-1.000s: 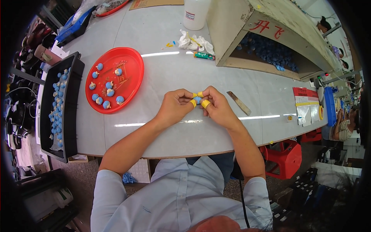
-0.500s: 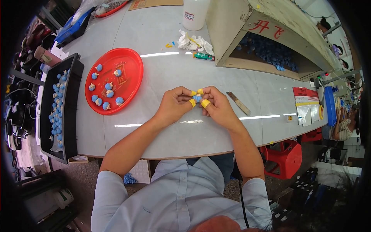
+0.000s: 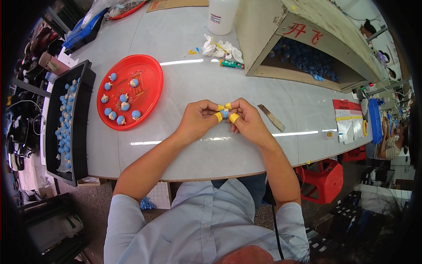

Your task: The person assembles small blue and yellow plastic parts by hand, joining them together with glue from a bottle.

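Between my hands, over the middle of the grey table, is a small blue and cream figure piece. My left hand pinches it from the left, and my right hand pinches it from the right. Yellow tape wraps the thumb and forefinger tips of both hands, and these fingertips hide most of the piece. To the left, a round red tray holds several similar blue and cream pieces. A flat blade-like strip lies just right of my right hand.
At the far left stands a black bin of blue pieces. A shelf box with many blue parts is at the back right, beside crumpled tissue, a green box and a white container. A red stool is below the right edge.
Both hands stay in nearly the same place, with the piece turned very slightly between the fingertips. Nothing else on the table has visibly moved.
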`<state>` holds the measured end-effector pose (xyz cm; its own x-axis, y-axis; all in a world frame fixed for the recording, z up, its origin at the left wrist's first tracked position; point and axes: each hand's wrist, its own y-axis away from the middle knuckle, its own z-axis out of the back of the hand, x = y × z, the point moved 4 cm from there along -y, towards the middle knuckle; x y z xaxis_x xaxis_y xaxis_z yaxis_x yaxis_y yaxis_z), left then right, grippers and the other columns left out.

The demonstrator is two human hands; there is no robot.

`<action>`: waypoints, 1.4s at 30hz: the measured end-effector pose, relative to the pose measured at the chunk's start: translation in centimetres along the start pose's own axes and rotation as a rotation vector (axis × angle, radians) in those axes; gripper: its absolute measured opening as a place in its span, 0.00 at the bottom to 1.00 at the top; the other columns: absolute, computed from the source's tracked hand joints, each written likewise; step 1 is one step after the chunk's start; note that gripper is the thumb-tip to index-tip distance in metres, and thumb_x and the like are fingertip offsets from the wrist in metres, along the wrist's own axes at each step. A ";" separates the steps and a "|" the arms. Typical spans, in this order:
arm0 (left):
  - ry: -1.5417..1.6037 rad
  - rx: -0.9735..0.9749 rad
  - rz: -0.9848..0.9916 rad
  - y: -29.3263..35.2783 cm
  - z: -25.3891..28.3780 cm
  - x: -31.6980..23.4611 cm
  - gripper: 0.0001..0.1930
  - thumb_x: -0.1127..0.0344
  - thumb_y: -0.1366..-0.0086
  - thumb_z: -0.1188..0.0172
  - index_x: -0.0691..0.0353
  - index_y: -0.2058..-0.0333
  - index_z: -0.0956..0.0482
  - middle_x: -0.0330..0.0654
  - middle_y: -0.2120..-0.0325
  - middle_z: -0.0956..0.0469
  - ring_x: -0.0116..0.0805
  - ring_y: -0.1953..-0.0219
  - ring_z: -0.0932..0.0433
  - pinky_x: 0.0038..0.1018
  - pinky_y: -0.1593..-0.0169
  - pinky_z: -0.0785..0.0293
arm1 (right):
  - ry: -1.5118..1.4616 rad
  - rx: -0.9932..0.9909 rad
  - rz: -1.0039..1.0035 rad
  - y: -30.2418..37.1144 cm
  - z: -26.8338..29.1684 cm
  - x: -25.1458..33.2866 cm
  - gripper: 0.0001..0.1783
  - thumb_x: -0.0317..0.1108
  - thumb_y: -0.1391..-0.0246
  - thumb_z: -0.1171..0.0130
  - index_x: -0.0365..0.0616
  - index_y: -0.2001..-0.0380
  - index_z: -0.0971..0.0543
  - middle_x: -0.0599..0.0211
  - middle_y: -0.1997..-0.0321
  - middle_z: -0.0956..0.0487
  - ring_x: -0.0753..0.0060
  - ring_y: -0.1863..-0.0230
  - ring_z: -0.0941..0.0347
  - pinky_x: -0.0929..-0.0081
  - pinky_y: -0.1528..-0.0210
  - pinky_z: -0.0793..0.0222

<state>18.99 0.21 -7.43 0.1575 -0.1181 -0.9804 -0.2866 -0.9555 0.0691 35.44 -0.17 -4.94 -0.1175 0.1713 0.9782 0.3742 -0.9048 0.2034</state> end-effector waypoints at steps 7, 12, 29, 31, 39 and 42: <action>-0.062 0.013 0.052 0.1 -0.1 0.1 0.08 0.83 0.41 0.42 0.72 0.62 0.22 0.43 0.61 0.20 0.24 0.59 0.21 0.20 0.53 0.24 | 0.048 -0.006 -0.008 0.0 0.2 -0.4 0.05 0.22 0.38 0.51 0.42 0.60 0.31 0.71 0.69 0.26 0.86 0.75 0.31 0.86 0.74 0.34; -0.037 0.023 0.039 0.1 -0.1 -0.4 0.08 0.82 0.41 0.42 0.71 0.62 0.22 0.43 0.62 0.20 0.24 0.60 0.21 0.20 0.54 0.23 | 0.008 0.008 -0.010 0.1 0.0 0.2 0.05 0.23 0.38 0.51 0.42 0.59 0.31 0.71 0.69 0.26 0.85 0.74 0.30 0.86 0.74 0.34; -0.022 -0.023 0.018 -0.2 0.0 0.2 0.06 0.79 0.41 0.39 0.73 0.64 0.22 0.42 0.66 0.20 0.24 0.63 0.21 0.19 0.58 0.24 | -0.002 -0.033 -0.022 0.0 -0.2 0.1 0.04 0.23 0.38 0.51 0.40 0.60 0.30 0.69 0.69 0.26 0.85 0.76 0.31 0.85 0.76 0.35; -0.095 -0.011 0.035 -0.2 0.1 0.4 0.07 0.80 0.40 0.40 0.72 0.62 0.22 0.42 0.64 0.20 0.24 0.61 0.21 0.19 0.56 0.23 | -0.013 -0.035 -0.019 -0.1 -0.2 0.1 0.04 0.22 0.39 0.51 0.37 0.61 0.31 0.67 0.69 0.27 0.83 0.77 0.31 0.84 0.76 0.35; -0.050 -0.017 0.042 -0.1 -0.1 -0.6 0.08 0.79 0.39 0.40 0.73 0.61 0.23 0.43 0.63 0.20 0.24 0.60 0.21 0.19 0.56 0.23 | -0.028 -0.046 -0.055 -0.1 0.0 0.0 0.08 0.26 0.38 0.50 0.40 0.56 0.28 0.72 0.69 0.25 0.87 0.76 0.31 0.87 0.76 0.35; 0.000 -0.003 0.055 -0.1 0.0 -0.6 0.09 0.79 0.39 0.40 0.74 0.60 0.23 0.44 0.63 0.20 0.24 0.61 0.20 0.19 0.57 0.24 | -0.055 -0.038 -0.039 -0.1 0.1 0.1 0.09 0.27 0.37 0.50 0.39 0.55 0.28 0.72 0.69 0.25 0.87 0.76 0.31 0.87 0.76 0.35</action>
<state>18.90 0.37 -6.86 0.1418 -0.1706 -0.9751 -0.2916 -0.9485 0.1236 35.54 -0.06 -4.88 -0.0806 0.2272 0.9705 0.3349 -0.9109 0.2411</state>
